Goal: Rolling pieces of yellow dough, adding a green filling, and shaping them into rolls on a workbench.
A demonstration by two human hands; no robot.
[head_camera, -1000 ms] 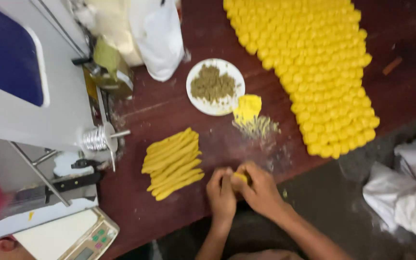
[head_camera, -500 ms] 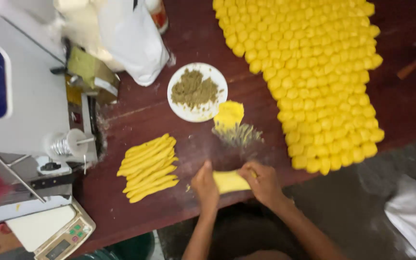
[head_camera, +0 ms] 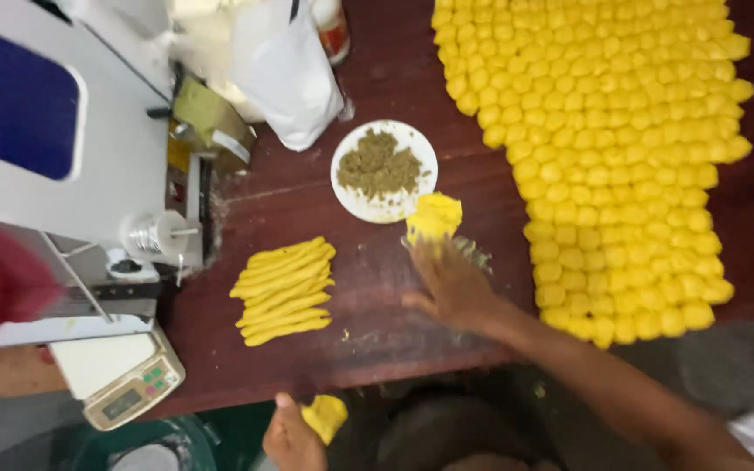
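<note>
My left hand (head_camera: 291,438) is below the table's front edge, closed around a flattened piece of yellow dough (head_camera: 325,416). My right hand (head_camera: 452,283) stretches out over the dark wooden table (head_camera: 368,314), fingers spread, its tips close to a yellow dough lump (head_camera: 434,217) and some scattered crumbs. A white plate (head_camera: 421,144) with greenish-brown filling sits just beyond the lump. A pile of yellow dough strips (head_camera: 283,290) lies to the left of my right hand.
A large sheet of several small yellow dough balls (head_camera: 621,148) covers the table's right side. A white machine (head_camera: 54,166) stands at the left, with a small scale (head_camera: 124,379) in front of it. A white bag (head_camera: 285,70) lies at the back.
Both hands were together on a dough piece at the table's front. Now the left hand has dropped below the edge with the dough, and the right hand has reached forward toward the lump.
</note>
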